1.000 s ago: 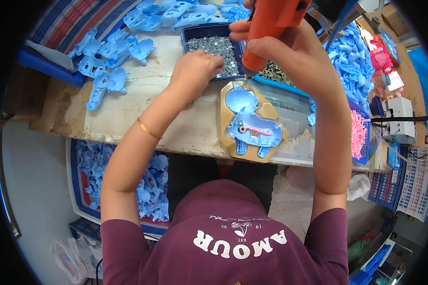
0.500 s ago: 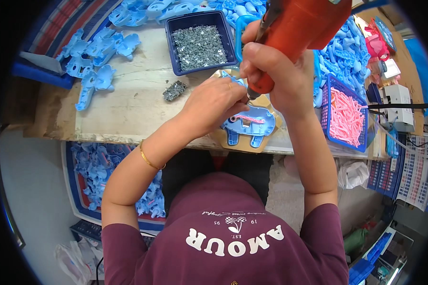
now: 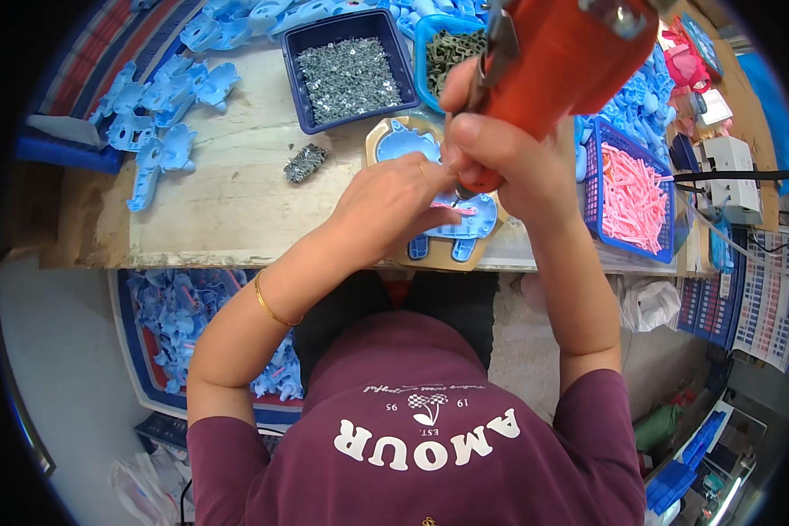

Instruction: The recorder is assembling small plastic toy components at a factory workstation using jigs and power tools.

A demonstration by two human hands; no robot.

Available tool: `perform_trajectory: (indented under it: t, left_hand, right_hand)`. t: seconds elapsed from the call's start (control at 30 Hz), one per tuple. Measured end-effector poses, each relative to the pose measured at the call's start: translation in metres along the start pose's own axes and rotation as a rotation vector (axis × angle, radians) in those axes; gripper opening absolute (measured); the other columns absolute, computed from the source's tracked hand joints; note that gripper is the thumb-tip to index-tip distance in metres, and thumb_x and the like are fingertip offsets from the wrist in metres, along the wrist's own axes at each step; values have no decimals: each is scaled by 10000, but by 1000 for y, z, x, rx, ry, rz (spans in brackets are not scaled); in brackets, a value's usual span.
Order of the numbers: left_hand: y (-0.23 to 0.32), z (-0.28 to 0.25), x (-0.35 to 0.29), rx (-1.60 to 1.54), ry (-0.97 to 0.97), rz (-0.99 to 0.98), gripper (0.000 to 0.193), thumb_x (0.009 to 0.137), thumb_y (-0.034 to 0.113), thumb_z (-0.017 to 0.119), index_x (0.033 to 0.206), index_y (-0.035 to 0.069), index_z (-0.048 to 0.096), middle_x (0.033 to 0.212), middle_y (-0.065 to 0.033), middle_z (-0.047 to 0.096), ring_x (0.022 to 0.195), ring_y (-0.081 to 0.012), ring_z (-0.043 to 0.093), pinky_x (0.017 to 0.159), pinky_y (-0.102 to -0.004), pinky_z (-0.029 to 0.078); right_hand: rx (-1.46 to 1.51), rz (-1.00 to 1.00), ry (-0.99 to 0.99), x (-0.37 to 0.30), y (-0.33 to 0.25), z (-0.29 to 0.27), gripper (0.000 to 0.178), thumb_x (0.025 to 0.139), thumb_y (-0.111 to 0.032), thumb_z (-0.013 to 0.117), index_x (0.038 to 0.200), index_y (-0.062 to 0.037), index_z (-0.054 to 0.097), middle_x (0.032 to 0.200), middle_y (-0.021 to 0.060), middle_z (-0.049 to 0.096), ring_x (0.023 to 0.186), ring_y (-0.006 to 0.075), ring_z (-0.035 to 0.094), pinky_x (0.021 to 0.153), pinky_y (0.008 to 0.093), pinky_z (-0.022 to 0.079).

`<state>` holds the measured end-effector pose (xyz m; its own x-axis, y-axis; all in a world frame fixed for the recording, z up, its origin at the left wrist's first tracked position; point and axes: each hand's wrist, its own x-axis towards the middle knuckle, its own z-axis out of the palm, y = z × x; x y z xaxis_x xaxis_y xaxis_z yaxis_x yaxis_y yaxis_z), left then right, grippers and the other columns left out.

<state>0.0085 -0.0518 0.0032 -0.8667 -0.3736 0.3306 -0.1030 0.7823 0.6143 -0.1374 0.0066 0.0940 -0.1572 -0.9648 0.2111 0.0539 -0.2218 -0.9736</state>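
Observation:
My right hand (image 3: 522,167) is wrapped round a red-orange power screwdriver (image 3: 565,61), its tip pointing down over a light-blue plastic toy shell (image 3: 478,226). The shell lies hollow side up in a tan holder (image 3: 462,264) at the table's front edge. A pink strip (image 3: 465,209) lies inside it. Bent over the shell, my left hand (image 3: 386,202) has its fingertips pinched together beside the screwdriver tip; whatever they hold is hidden. A second blue shell piece (image 3: 405,143) sits in the holder's far part, partly behind my left hand.
A navy tray (image 3: 364,119) of small screws stands beyond, with a loose screw pile (image 3: 306,163) nearby. Behind the screwdriver is a turquoise basket (image 3: 422,54) of dark metal pieces. Right stands a blue basket (image 3: 594,193) of pink strips. Blue shells (image 3: 159,162) lie left.
The screwdriver tip has come down closer to the shell, and my left fingers have moved with it. The view has shifted slightly, showing more of the turquoise basket and the far shell piece.

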Motion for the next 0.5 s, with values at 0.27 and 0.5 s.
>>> perform_trajectory:
  t: [0.27,0.5]
  left_hand:
    - [-3,18,-6,165,36,156,363,753,269,803,1052,99,686,1048,-29,649,1035,-226,599,866,-378,487]
    - [-4,29,-9,209,45,156,286,758,261,793,974,91,713,1108,-32,621,1038,-225,574,890,-369,471]
  right_hand:
    - [-73,53,176,-28,27,-34,304,818,-128,687,1055,25,573,696,78,609,571,126,582,509,252,462]
    - [-15,81,214,-31,35,-36,272,830,-110,677,1040,19,562,720,82,612,581,121,584,526,250,470]
